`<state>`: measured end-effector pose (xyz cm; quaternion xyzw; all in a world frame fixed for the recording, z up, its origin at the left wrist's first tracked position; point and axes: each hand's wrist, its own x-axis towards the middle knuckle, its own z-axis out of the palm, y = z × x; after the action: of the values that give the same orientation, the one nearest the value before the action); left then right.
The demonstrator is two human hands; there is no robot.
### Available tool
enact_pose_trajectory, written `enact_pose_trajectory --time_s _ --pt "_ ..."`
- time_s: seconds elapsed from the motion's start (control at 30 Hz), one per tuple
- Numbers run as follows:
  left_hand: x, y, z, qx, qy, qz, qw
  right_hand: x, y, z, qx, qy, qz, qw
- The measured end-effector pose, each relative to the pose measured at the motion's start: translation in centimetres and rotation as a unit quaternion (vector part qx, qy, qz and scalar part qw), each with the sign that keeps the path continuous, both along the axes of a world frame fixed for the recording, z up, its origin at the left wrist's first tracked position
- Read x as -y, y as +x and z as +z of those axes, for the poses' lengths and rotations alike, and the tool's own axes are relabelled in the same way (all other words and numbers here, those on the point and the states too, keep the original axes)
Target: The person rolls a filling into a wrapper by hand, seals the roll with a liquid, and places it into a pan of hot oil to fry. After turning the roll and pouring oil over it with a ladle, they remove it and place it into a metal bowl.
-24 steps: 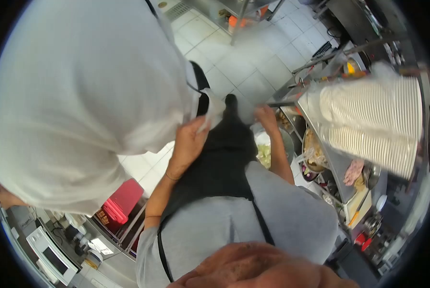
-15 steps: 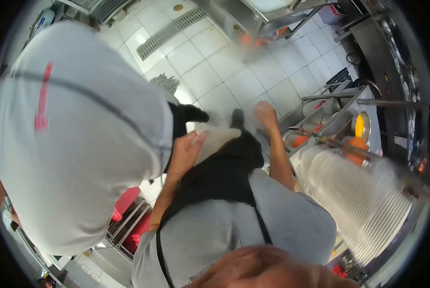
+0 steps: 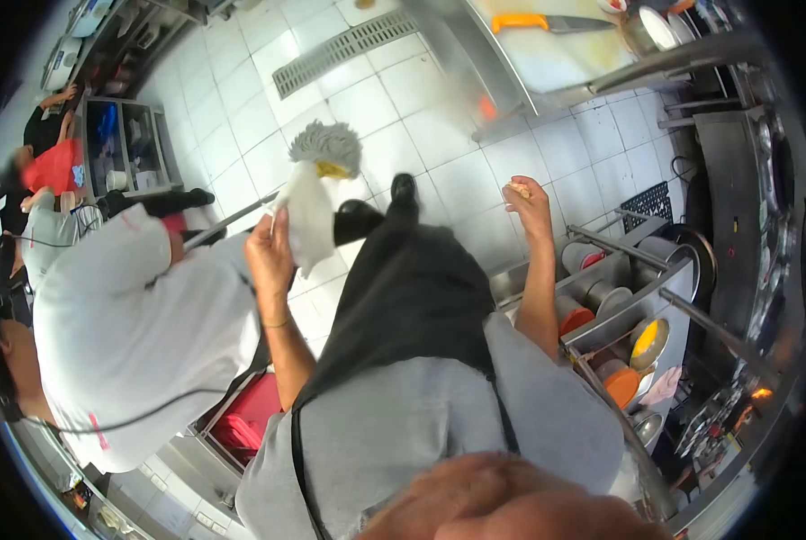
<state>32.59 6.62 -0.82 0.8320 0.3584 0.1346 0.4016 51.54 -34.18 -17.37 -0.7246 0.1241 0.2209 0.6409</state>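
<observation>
My left hand [image 3: 270,252] is closed on the upper edge of a white cloth [image 3: 308,220], which hangs down over the tiled floor beside my black apron. On the other side, my right hand [image 3: 531,205] is raised with its fingers curled round a small pale piece [image 3: 517,189] that I cannot identify. Below the cloth's upper end, a grey mop head [image 3: 326,147] lies on the floor.
A person in white [image 3: 151,333] bends at the left; other people are farther left. An orange-handled knife [image 3: 556,22] lies on a white board [image 3: 529,63] at the top. At right, a metal rack [image 3: 601,337] holds containers. A floor drain [image 3: 344,52] crosses the tiles.
The view has shifted, showing the board, knife and more people. The person in white has bent farther left. My left hand has moved left with the cloth, and my right hand appears farther out.
</observation>
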Motion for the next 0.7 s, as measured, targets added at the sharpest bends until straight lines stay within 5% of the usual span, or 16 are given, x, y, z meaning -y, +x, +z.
enact_pose_trajectory --time_s 0.17,0.33,0.43,0.6,0.7 --pt "-7.7 7.6 -2.3 0.042 0.038 -0.012 0.998 -1.3 4.8 2.3 -0.009 0.092 -0.078 0.993" --pt "-15.5 19.1 1.1 0.017 0.100 -0.037 0.994 -2.9 9.4 6.3 -0.014 0.133 -0.196 0.971" --pt "-20.4 25.1 3.1 -0.012 0.176 -0.093 0.980 -4.7 11.8 8.0 0.016 0.219 -0.193 0.956" --pt "-23.6 32.3 9.5 0.108 0.007 -0.208 0.972 -8.7 16.1 8.2 -0.011 0.277 -0.113 0.954" --pt "-25.1 37.7 12.5 0.027 0.008 -0.288 0.957 -11.1 17.5 8.1 -0.019 0.269 -0.082 0.959"
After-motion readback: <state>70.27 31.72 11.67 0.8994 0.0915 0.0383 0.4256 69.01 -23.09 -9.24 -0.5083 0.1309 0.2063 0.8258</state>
